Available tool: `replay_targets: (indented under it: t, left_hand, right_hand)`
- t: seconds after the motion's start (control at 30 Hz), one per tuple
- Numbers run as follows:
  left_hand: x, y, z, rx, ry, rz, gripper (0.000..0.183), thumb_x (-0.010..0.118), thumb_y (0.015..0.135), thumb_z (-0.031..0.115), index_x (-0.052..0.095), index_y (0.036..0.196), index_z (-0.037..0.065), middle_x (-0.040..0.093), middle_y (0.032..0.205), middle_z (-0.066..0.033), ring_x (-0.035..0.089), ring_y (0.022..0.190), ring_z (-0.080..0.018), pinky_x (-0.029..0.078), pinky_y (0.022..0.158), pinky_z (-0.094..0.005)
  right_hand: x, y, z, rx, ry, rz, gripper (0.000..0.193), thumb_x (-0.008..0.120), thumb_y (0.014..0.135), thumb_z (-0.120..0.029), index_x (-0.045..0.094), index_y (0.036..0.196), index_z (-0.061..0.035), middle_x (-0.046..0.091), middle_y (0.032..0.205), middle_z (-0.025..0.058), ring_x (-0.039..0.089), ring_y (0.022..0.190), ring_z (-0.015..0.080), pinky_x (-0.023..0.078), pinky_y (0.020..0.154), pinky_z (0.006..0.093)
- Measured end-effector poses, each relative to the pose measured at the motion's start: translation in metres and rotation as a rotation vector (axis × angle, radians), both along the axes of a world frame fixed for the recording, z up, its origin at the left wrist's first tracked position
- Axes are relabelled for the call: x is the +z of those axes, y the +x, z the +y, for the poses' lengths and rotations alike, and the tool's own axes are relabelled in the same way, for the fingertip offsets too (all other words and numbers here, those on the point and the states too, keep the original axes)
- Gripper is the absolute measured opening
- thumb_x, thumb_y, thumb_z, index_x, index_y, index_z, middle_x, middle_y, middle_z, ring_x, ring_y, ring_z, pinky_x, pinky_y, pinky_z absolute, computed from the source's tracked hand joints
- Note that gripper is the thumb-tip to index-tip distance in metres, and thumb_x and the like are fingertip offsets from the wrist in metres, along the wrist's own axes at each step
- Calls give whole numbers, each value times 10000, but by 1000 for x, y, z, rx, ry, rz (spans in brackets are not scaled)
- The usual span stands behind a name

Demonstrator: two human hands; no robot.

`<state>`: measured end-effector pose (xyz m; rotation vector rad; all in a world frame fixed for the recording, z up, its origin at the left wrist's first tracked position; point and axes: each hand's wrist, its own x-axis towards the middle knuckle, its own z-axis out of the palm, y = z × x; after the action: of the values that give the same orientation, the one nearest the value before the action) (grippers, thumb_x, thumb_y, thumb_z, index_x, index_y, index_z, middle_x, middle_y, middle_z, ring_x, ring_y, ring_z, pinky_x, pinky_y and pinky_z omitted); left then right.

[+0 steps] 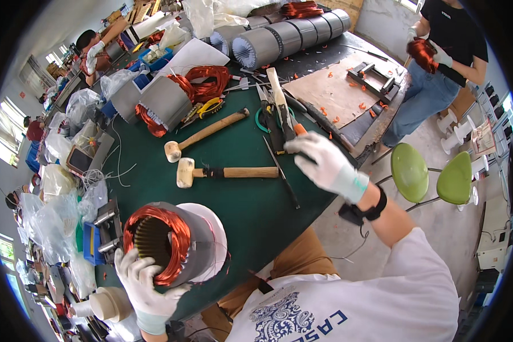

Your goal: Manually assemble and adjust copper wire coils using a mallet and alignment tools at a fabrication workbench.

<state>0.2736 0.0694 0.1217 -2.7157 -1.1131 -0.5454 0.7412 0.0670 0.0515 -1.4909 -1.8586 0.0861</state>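
My left hand (148,288), in a white glove, rests with fingers apart against the near left edge of a motor stator (202,245). A thick ring of copper winding (183,242) circles the stator's open end. My right hand (330,168), gloved too, is over the table's right side with its fingers stretched out. Just beyond its fingertips is an orange tool handle (300,130); whether they touch it I cannot tell. Nothing shows in that hand. Between my hands lie two mallets, one (228,172) nearer and one (208,135) farther, and a thin dark rod (282,174).
Scissors (262,117) and yellow-handled pliers (211,107) lie farther back. Another wound stator (164,102) stands at the back left, beside copper coils (208,82). A row of grey cores (285,40) lines the far edge. A co-worker (444,57) holds a coil; green chairs (409,172) stand at right.
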Motion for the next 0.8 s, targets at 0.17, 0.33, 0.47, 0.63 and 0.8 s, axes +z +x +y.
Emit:
replay_targets:
  t: [0.17,0.33,0.47,0.63,0.8]
  left_hand:
    - [-2,21,-3,76,54,-5,682,788,769,632,530,1029,56,568,1088,-114,546,1155,-387,331,1149,-653]
    - [-11,41,-10,119,110,-117,594,849,732,458,539,1045,59,562,1053,-102,550,1085,-357,317,1161,-679]
    - [-16,51,-15,208,128,-101,553,842,698,410,568,1028,61,559,1061,-97,540,1109,-347,328,1153,-672]
    - [-6,52,-12,134,52,-157,543,863,778,452,627,1071,60,630,1066,-115,594,1073,-337,363,1130,-637]
    - [-9,50,-12,157,61,-162,538,866,779,453,623,1056,62,634,1071,-105,598,1072,-320,369,1127,-627]
  right_hand:
    - [48,49,82,-29,-373,-268,348,577,996,-290,679,1231,-54,674,1092,211,656,1057,391,527,934,456]
    - [21,75,218,7,-86,-334,301,576,946,-313,713,990,-49,721,952,211,698,882,417,552,805,516]
    - [-5,51,295,-73,-417,-650,329,537,969,-287,707,1108,-42,731,1038,210,707,1008,401,565,856,482]
    - [-30,51,340,-160,-459,-759,410,559,932,-117,576,1340,-89,737,1083,183,728,1002,379,587,818,469]
    - [-5,49,330,-61,-528,-1002,258,615,896,-80,691,1139,-37,735,1109,184,724,1028,384,591,848,472]
